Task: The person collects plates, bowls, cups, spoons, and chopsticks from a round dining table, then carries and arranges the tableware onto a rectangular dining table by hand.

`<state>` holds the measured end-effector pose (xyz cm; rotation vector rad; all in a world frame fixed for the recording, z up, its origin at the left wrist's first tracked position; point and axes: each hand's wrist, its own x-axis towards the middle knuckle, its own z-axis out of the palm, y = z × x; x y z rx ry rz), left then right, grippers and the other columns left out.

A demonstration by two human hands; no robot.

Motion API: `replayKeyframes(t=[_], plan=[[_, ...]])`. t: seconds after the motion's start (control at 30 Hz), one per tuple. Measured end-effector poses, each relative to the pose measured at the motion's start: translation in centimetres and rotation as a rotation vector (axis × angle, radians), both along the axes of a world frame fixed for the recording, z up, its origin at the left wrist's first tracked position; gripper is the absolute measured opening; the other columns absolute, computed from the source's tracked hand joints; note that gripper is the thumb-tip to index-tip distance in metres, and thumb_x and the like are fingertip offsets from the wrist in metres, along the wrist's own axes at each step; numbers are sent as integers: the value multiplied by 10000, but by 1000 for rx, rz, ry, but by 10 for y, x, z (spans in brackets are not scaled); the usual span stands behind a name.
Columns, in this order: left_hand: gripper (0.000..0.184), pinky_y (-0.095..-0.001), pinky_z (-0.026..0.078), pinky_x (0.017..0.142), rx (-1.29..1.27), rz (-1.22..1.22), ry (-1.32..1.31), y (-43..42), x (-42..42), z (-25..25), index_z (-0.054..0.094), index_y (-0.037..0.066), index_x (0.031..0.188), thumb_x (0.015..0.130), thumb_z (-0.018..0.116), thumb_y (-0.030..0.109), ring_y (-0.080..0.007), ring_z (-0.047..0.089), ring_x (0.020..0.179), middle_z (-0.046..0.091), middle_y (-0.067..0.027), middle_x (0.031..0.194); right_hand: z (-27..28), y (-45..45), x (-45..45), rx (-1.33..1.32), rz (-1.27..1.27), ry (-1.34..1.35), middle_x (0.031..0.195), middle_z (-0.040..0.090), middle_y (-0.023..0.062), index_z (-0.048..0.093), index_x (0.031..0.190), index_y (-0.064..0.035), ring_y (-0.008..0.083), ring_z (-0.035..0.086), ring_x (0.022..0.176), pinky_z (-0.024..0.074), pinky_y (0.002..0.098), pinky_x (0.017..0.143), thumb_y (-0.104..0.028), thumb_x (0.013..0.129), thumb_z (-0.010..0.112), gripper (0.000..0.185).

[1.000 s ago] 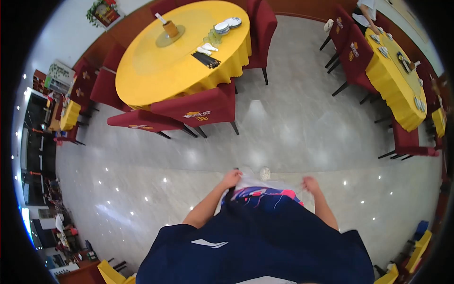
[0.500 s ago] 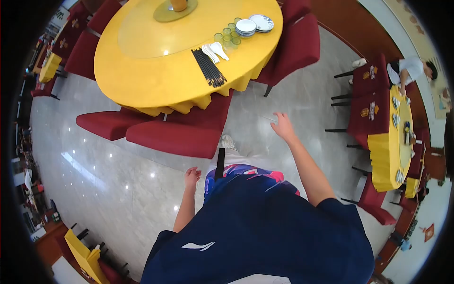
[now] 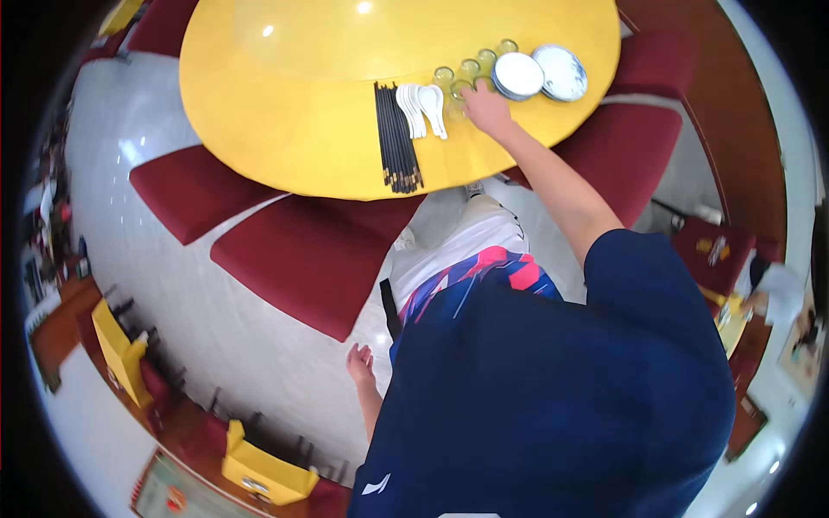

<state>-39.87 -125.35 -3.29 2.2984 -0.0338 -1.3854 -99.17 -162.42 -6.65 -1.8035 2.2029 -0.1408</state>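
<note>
My right hand (image 3: 488, 110) is over the near end of the green drinking glasses (image 3: 469, 67), its fingers stretched out at the rim of one. Whether they press on that glass I cannot tell. Left of this hand lie white spoons (image 3: 413, 112) and a bundle of black chopsticks (image 3: 397, 142). To its right, a stack of small white dishes (image 3: 518, 74) stands beside a stack of patterned plates (image 3: 561, 72). My left hand (image 3: 360, 363) hangs low by my side, empty, with loosely bent, parted fingers.
The round table has a yellow cloth (image 3: 294, 112). Dark red chairs (image 3: 302, 268) stand along its near edge, with another chair (image 3: 622, 151) at the right. At far right a person (image 3: 773, 289) leans by another yellow-covered table. More yellow tables (image 3: 268, 466) stand at lower left.
I have come closer to the round table. My right hand has moved from above the floor to the glasses. My left hand still hangs at my side.
</note>
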Motion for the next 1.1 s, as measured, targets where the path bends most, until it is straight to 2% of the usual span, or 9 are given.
replayKeyframes(t=[0.03, 0.07, 0.3, 0.63, 0.73, 0.8, 0.93, 1.0, 1.1], plan=[[379, -289, 480, 762, -29, 87, 15, 31, -20, -6, 534, 64, 1260, 959, 465, 284, -144, 622, 872, 661, -94, 1023, -1, 0, -2, 27, 14, -50, 1150, 491, 200, 564, 1128, -116, 368, 648, 840, 541, 475, 699, -204, 827, 603, 316], [382, -284, 497, 736, -30, -535, -191, 52, -50, 8, 523, 47, 1274, 953, 477, 249, -163, 627, 862, 664, -117, 1002, -1, 5, 1, 59, 16, -106, 1155, 484, 208, 568, 1118, -114, 367, 649, 840, 543, 472, 700, -195, 832, 594, 299], [381, -286, 503, 743, 45, -426, -163, 86, -157, 71, 521, 43, 1277, 949, 482, 233, -175, 629, 870, 663, -127, 1006, -35, -10, 2, 155, -93, -278, 1121, 502, 298, 609, 986, 24, 430, 633, 860, 536, 488, 721, -107, 832, 558, 209], [380, -290, 513, 755, -48, -279, 97, 36, -248, 18, 517, 35, 1281, 942, 490, 207, -193, 632, 882, 662, -142, 1014, -37, -11, -31, -22, 39, -338, 894, 661, 227, 687, 999, -32, 347, 674, 813, 548, 451, 705, -52, 824, 546, 226], [359, -302, 516, 784, -208, -237, 67, 2, -242, 13, 526, 28, 1263, 945, 488, 190, -204, 636, 900, 656, -149, 1043, -15, -9, -34, 258, -185, -648, 869, 702, 146, 710, 1012, -88, 252, 692, 686, 550, 375, 569, -62, 827, 602, 216], [352, -299, 505, 822, -133, -163, 122, -17, -230, 13, 530, 24, 1252, 952, 499, 205, -202, 634, 933, 653, -147, 1063, -15, 0, -35, 236, -373, -974, 885, 689, 147, 679, 983, 4, 205, 663, 562, 501, 320, 433, -25, 778, 641, 211], [362, -325, 488, 877, -250, -155, 102, -69, -232, 36, 524, 22, 1253, 969, 513, 246, -207, 620, 981, 647, -133, 1074, -20, 15, -38, 397, -524, -1315, 916, 693, 104, 667, 1027, -17, 145, 663, 598, 423, 239, 376, -46, 783, 688, 247], [364, -337, 481, 897, -303, -146, 113, -94, -239, 47, 523, 26, 1253, 974, 515, 258, -209, 612, 1007, 641, -128, 1087, 0, 31, -30, 534, -585, -1681, 931, 693, 89, 643, 1084, -33, 126, 670, 640, 361, 196, 373, -54, 792, 705, 299], [430, -387, 461, 933, -513, -87, 134, -144, -286, 88, 483, 47, 1298, 972, 518, 325, -238, 539, 1137, 549, -141, 1229, 21, 61, -10, 791, -415, -1689, 1075, 678, 104, 578, 1203, -10, 180, 708, 810, 458, 192, 420, -54, 859, 656, 356]])
